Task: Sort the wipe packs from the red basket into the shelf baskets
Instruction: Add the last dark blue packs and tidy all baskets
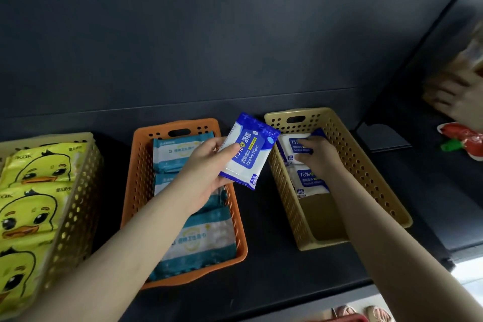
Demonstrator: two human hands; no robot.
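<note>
My left hand [206, 165] grips a blue-and-white alcohol wipe pack [248, 150], holding it above the gap between the orange basket [136, 178] and the tan basket [366, 165]. My right hand [320, 155] reaches into the tan basket. Its fingers pinch the rear alcohol wipe pack [294, 146] lying there. A second like pack [311, 183] lies in front of it, and the near half of that basket's floor is bare. The orange basket holds teal-and-white wipe packs [198, 240]. At the left, a yellow basket [86, 165] holds yellow duck packs [28, 214].
All three baskets stand on a dark shelf [264, 264] with a dark back wall. On the neighbouring shelf at the right lie a red-and-white item [462, 138] and a blurred hand [454, 97]. A strip of red [347, 318] shows at the bottom edge.
</note>
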